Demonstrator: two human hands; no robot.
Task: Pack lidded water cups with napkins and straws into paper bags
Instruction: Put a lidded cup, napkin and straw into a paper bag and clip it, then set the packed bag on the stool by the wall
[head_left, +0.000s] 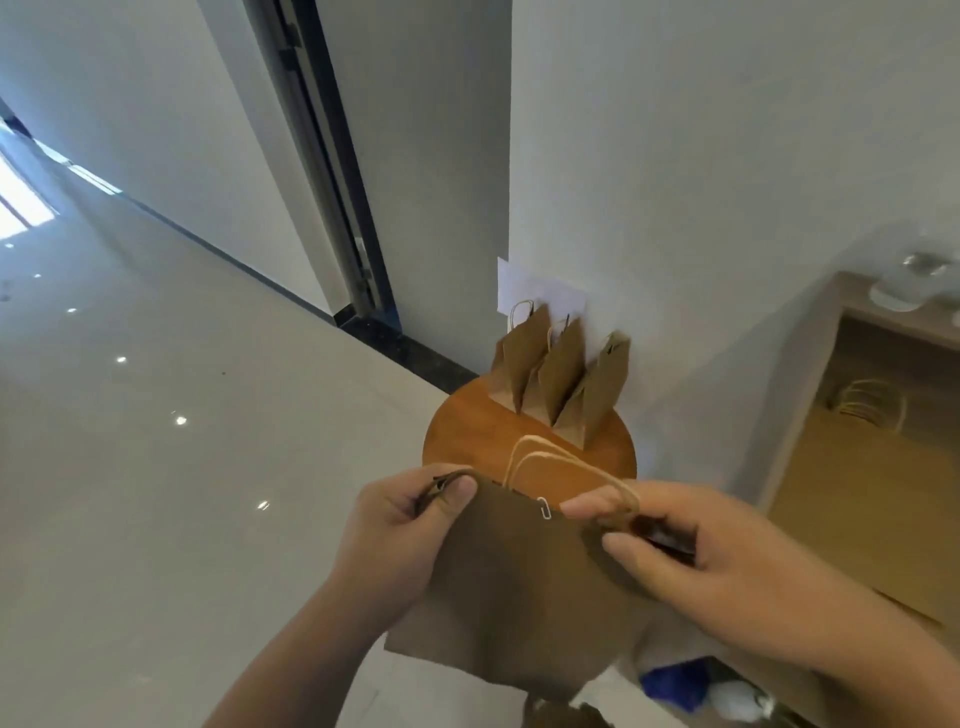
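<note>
Sealing bag (519, 582), I judge: my left hand (410, 519) and right hand (691, 545) pinch its top corners; next, stand it on stool (467, 436).

We note left hand (400, 525), right hand (691, 551), both forearms (291, 660) bare to frame edge; left thumbnail (462, 488) short, plain.

White wall (727, 156), glossy floor (156, 467), perhaps a doorway (332, 182)

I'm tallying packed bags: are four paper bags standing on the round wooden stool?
No, only three standing bags are on the round wooden stool; the left hand and right hand hold a fourth bag.
</note>
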